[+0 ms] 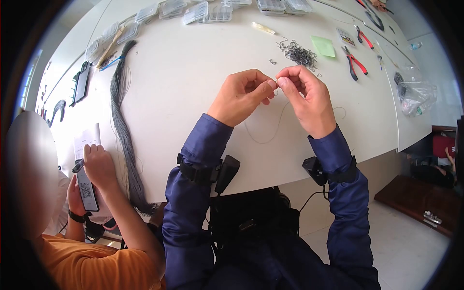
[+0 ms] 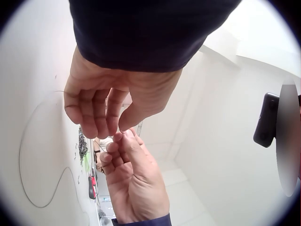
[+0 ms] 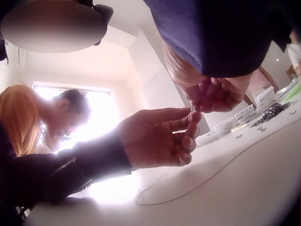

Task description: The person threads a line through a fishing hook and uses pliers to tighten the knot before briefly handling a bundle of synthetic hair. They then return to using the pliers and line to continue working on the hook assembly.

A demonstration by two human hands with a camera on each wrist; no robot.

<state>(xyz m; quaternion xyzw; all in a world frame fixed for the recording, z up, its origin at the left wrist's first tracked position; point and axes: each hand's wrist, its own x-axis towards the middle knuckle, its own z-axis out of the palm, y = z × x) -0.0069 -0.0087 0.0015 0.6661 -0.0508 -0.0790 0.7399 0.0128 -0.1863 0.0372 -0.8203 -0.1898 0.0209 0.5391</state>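
Close together above the white table (image 1: 179, 140), my two hands meet at the fingertips. Between thumb and index finger, my left hand (image 1: 238, 96) pinches a small fish hook (image 3: 191, 108), mostly covered by the fingers. My right hand (image 1: 311, 102) pinches a thin dark line (image 3: 188, 192) at the hook; the exact contact is hidden by fingertips. The line's slack curves over the table below both hands. Just beyond them lies a pile of dark fish hooks (image 1: 300, 54), with a few loose ones beside it.
Red-handled pliers (image 1: 355, 64) and a green paper (image 1: 323, 46) lie to the right. A long bundle of dark strands (image 1: 119, 111) stretches along the left. Clear plastic boxes (image 1: 216, 13) line the back. At left, a person in orange (image 1: 101, 263) holds a phone (image 1: 88, 193).
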